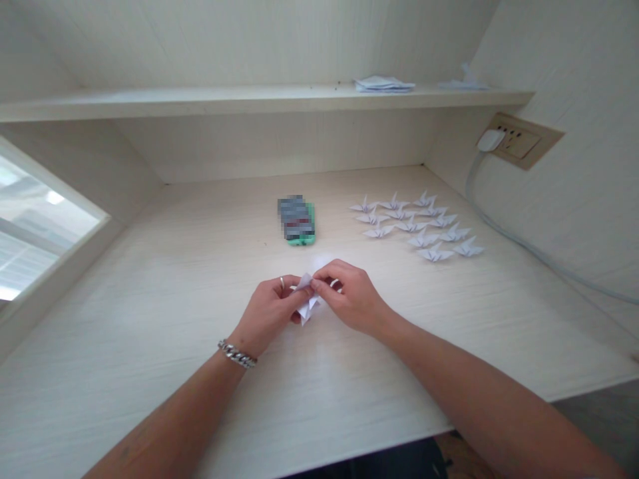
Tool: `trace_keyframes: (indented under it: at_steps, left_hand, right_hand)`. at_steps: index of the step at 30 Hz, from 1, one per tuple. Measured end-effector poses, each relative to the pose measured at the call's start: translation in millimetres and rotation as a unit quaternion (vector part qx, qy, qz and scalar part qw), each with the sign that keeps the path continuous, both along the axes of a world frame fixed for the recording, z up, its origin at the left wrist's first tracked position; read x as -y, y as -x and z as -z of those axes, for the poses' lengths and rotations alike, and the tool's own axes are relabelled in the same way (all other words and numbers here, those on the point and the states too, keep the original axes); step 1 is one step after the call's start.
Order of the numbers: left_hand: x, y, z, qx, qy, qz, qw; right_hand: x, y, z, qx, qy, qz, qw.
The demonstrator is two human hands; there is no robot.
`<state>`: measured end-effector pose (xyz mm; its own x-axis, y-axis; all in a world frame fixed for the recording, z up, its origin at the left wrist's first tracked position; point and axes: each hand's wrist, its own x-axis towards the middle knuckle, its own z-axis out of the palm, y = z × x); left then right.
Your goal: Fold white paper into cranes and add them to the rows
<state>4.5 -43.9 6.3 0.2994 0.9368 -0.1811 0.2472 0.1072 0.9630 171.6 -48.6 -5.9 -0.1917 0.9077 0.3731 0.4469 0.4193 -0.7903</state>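
A small piece of folded white paper [307, 305] is held just above the pale wooden desk [174, 319], near its middle. My left hand [269, 313], with a ring and a metal bracelet at the wrist, pinches the paper's left side. My right hand [349, 296] pinches its upper right edge, fingertips touching those of the left. Both hands are closed on the paper. Much of the paper is hidden behind my fingers.
Several white paper cranes [417, 226] lie in rows at the right rear of the desk. A phone in a green case [297, 221] lies behind my hands. A wall socket with a white plug [516, 138] and cable is on the right. Paper sheets [383, 84] rest on the shelf above.
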Motion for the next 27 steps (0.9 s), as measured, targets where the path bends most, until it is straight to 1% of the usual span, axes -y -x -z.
trace_keyframes:
  at_steps: [3,8,17,21,23,24,27]
  left_hand:
    - [-0.5,0.9,1.0,-0.015,0.003,0.001,1.000]
    - [-0.7,2.6,3.5,-0.030,0.000,0.022,0.999]
    - [0.4,2.6,3.4,-0.045,0.009,0.052,0.998]
    - [1.1,1.3,1.3,-0.046,0.015,0.058,0.997]
    - [1.3,0.9,-0.7,-0.047,0.003,0.043,0.998]
    - [1.4,0.8,-1.9,-0.046,-0.009,0.025,0.999]
    - [1.6,1.9,-4.6,-0.028,-0.070,-0.057,0.996]
  right_hand:
    - [0.9,0.9,0.0,-0.021,-0.005,-0.003,1.000]
    - [1.9,2.4,-0.2,-0.043,-0.008,-0.004,0.999]
    - [3.2,1.4,-4.9,-0.068,0.009,-0.008,0.998]
    - [3.7,1.5,-5.7,-0.100,0.021,-0.016,0.995]
    - [1.9,0.9,-4.7,-0.144,0.031,-0.010,0.989]
    - [0.5,0.2,-3.9,-0.168,0.037,-0.003,0.985]
    - [-3.5,-2.0,-1.4,-0.215,0.065,0.014,0.974]
